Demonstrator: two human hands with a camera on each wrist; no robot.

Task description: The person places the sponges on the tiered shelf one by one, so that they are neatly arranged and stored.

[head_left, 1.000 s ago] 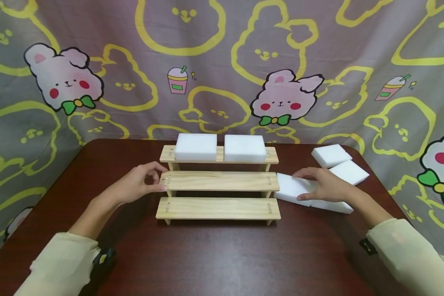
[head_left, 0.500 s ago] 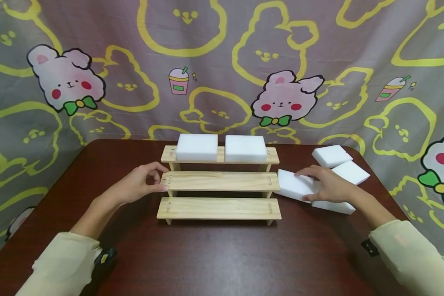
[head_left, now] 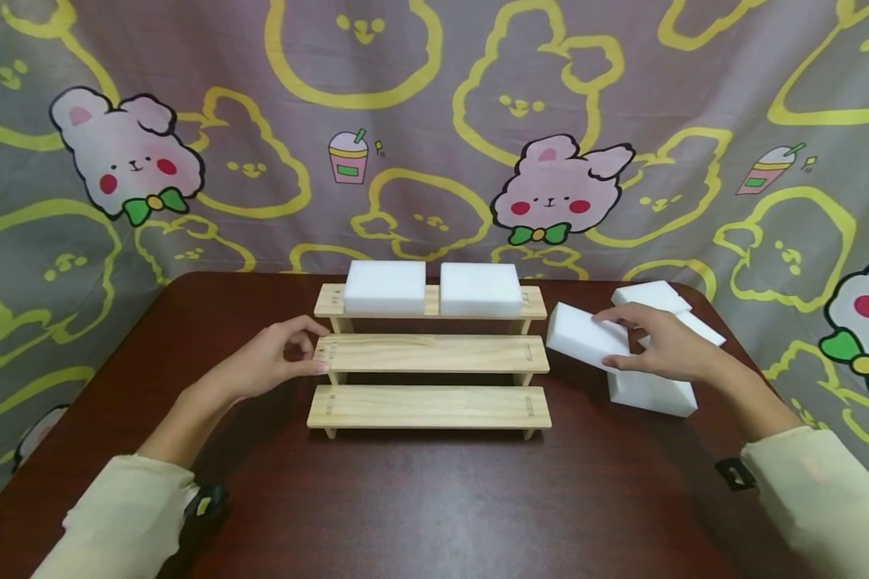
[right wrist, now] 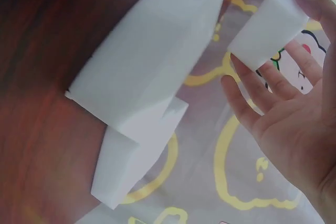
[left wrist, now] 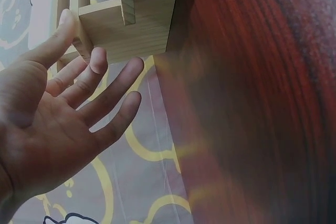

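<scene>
A three-tier wooden display stand (head_left: 434,354) stands on the dark red-brown table (head_left: 434,498). My left hand (head_left: 271,358) pinches the left end of its middle tier, thumb at the front edge and index finger behind; the other fingers spread loosely in the left wrist view. Right of the stand, my right hand (head_left: 662,346) holds a white foam block (head_left: 582,334) between thumb and fingers. The block is tilted and raised off the table in the right wrist view. Two similar blocks, a left one (head_left: 385,285) and a right one (head_left: 481,288), sit side by side on the top tier.
More white foam blocks lie on the table at the right: one nearer block (head_left: 652,394) below my right hand, and two farther ones, a back block (head_left: 648,296) and a partly hidden block (head_left: 701,328). A patterned curtain (head_left: 420,121) hangs behind the table.
My right hand has lifted the foam block from beside the stand, up and slightly right, uncovering more of the nearer block. The left hand keeps its hold on the middle tier.
</scene>
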